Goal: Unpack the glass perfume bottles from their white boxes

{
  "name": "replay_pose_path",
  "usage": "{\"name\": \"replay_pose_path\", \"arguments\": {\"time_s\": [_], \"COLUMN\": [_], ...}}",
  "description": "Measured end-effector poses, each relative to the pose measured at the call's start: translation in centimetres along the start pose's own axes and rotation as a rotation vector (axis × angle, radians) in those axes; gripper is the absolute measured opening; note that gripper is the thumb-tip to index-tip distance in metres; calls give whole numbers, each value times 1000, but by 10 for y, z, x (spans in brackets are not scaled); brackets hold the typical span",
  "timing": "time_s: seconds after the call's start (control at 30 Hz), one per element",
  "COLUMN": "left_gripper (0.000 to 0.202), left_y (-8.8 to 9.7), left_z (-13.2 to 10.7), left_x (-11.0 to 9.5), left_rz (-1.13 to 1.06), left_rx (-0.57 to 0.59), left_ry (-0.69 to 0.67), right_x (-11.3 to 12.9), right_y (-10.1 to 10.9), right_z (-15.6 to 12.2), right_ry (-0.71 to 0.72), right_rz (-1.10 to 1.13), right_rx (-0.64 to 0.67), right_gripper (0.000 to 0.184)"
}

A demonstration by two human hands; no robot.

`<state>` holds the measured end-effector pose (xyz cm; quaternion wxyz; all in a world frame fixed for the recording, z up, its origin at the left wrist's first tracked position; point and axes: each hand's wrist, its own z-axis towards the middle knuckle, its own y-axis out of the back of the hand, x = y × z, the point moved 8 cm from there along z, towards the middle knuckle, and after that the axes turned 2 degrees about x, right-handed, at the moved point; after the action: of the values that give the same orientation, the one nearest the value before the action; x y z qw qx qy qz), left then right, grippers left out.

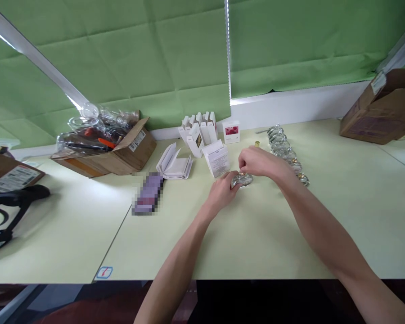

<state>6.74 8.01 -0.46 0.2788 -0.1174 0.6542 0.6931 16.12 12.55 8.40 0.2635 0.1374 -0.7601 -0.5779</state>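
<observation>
From my remote seat, I see two bare forearms reaching in from the near edge of the pale yellow-green surface (256, 234). The left hand (221, 191) has its grip closed on the left side of a clear faceted glass perfume bottle (242, 181), which sits low on the surface between both hands. Its body is partly hidden by those fingers. The right hand (258, 162) arches over the top, its fingertips (243, 168) at a small gold neck fitting (242, 174). I can't tell whether that grip is clenched on the fitting or only touching it, as the fingers cover most of it.

Just beyond, a small gold cap (257, 144) stands alone. To the right, a long overlapping row of glass bottles (285, 150) runs diagonally, its far end tangled with a thin metal tool I can't make out. Far left of the hands lie a white printed carton (218, 159), a cluster of open white cartons (199, 130), a white-and-red carton (231, 132), and folded white leaflets (173, 164). A purple item (147, 193) is pixelated beyond reading. Further left, an open cardboard box (104, 155) holds plastic-wrapped glassware, and a black handled tool (13, 211) is cut off by shadow and clutter. Another cardboard box (381, 108) sits far right, cropped by the frame.
</observation>
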Motion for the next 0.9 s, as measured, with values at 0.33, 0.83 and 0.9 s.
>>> {"name": "replay_pose_path", "arguments": {"time_s": [0.33, 0.83, 0.9], "left_gripper": [34, 35, 33], "left_y": [0, 0, 0], "left_z": [1, 1, 1], "left_x": [0, -1, -1], "left_rz": [3, -4, -8], "left_rx": [2, 5, 5], "left_ry": [-6, -19, -15], "right_x": [3, 4, 4], "right_y": [0, -6, -7], "right_z": [0, -2, -2], "right_ry": [6, -108, -118], "right_rz": [16, 38, 62], "right_rx": [-4, 37, 57], "right_gripper": [17, 18, 18]}}
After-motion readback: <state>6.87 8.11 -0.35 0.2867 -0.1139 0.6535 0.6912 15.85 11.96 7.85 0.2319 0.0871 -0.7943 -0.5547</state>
